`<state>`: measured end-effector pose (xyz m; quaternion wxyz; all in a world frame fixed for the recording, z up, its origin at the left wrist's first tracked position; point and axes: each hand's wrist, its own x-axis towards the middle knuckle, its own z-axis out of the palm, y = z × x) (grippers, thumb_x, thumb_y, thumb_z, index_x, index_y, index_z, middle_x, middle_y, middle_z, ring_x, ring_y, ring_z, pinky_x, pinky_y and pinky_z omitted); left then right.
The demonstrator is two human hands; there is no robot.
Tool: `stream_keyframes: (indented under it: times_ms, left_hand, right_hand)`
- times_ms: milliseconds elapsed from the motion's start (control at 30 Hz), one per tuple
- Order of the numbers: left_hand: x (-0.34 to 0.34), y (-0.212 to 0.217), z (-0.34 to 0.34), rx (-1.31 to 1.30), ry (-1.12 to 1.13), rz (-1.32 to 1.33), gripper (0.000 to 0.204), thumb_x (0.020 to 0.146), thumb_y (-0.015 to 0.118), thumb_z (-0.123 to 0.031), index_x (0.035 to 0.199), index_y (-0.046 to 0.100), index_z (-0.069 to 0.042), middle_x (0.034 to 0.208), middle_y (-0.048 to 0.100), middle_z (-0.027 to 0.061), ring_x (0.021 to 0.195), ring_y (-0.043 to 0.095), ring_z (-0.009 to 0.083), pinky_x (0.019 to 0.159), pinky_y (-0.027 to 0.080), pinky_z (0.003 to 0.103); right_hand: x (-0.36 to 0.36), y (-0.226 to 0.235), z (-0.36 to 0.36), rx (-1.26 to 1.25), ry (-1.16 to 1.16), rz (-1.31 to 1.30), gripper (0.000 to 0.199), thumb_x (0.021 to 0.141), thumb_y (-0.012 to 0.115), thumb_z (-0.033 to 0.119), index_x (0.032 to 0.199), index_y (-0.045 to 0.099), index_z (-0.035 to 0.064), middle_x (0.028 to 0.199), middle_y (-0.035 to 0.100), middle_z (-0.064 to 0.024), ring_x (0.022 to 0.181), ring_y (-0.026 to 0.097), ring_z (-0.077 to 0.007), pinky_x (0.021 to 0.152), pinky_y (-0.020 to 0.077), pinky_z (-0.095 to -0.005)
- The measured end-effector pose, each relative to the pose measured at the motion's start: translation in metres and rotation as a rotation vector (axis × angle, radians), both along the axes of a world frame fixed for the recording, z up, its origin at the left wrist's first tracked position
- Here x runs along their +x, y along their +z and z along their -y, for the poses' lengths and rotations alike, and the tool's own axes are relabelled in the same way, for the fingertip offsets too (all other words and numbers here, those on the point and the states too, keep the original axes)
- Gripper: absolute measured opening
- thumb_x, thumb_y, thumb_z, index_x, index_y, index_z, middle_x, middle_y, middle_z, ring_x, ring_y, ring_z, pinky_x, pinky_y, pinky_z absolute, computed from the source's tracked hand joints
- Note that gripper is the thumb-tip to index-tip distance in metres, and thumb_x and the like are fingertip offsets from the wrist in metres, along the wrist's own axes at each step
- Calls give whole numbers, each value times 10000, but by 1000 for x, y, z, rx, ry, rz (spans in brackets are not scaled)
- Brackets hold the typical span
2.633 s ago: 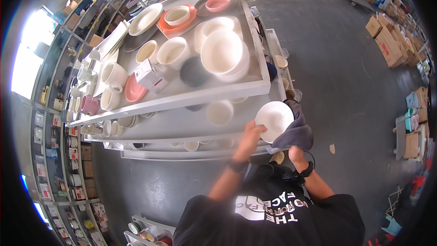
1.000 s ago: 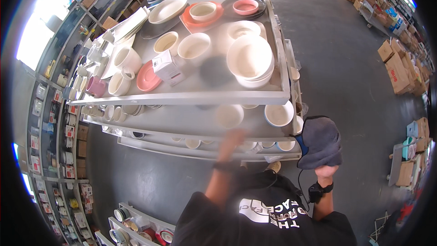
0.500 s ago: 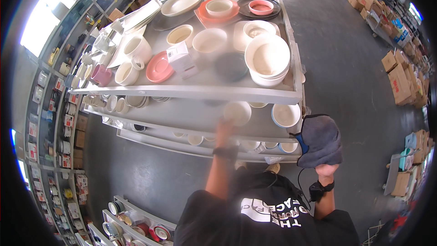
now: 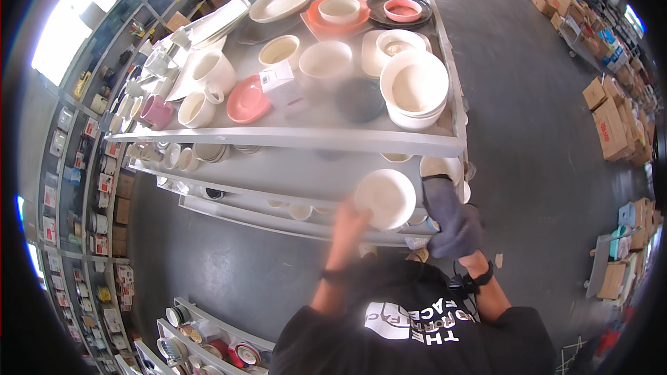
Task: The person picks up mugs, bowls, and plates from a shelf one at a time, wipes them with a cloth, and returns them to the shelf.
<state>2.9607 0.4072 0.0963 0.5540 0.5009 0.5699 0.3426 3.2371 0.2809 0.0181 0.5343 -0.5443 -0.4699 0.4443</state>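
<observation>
My left hand (image 4: 351, 221), slightly blurred, grips the left edge of a round white bowl (image 4: 385, 199). The bowl is tilted with its inside toward me, in front of the cart's second shelf. My right hand (image 4: 474, 262) holds a soft dark grey cloth (image 4: 451, 226), mitt-like and black-edged, just right of the bowl. That cloth hides most of my right fingers. Its far end overlaps another white bowl (image 4: 439, 164) at the shelf's right end. Whether the cloth touches the held bowl I cannot tell.
The grey cart's top shelf (image 4: 278, 135) carries stacked white bowls (image 4: 415, 87), a pink plate (image 4: 248, 100), a small white box (image 4: 280, 85) and mugs. Racks of goods line the left. Cardboard boxes (image 4: 611, 121) stand at right. A lower rack with dishes (image 4: 246, 354) is behind me at left.
My left hand has drawn the white bowl off the second shelf, toward me and right. My right hand has brought the grey cloth leftward, close to the bowl.
</observation>
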Motion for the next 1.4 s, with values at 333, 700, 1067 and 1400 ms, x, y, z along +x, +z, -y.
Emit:
stream_keyframes:
  times_ms: [333,700,1067,1400]
  left_hand:
    - [17,94,40,324,-193,-35,472,679,563,-27,1147,527,25,968,590,162,861,588,238,779,466,311]
    - [22,104,36,423,-348,-112,477,648,611,-81,1115,553,-4,857,582,166,648,544,257,624,455,328]
    - [43,80,34,355,-86,189,415,662,560,-46,1072,598,9,945,639,106,708,563,141,636,457,272]
    - [46,90,25,484,-269,51,438,645,579,-61,1075,570,24,909,612,113,653,541,165,620,448,286]
  right_hand:
    - [-67,152,-84,496,137,392,225,678,640,55,903,656,52,764,618,-103,653,558,-253,601,432,-376]
    - [-57,162,-73,279,19,606,165,638,651,47,799,616,33,672,575,-89,621,567,-246,539,432,-333]
    - [-80,198,-56,451,-77,202,272,646,652,1,917,626,-14,887,635,-122,750,627,-178,614,488,-279]
    - [-60,192,-78,143,72,164,342,666,633,-1,1007,616,-25,908,649,-106,851,611,-170,775,473,-290]
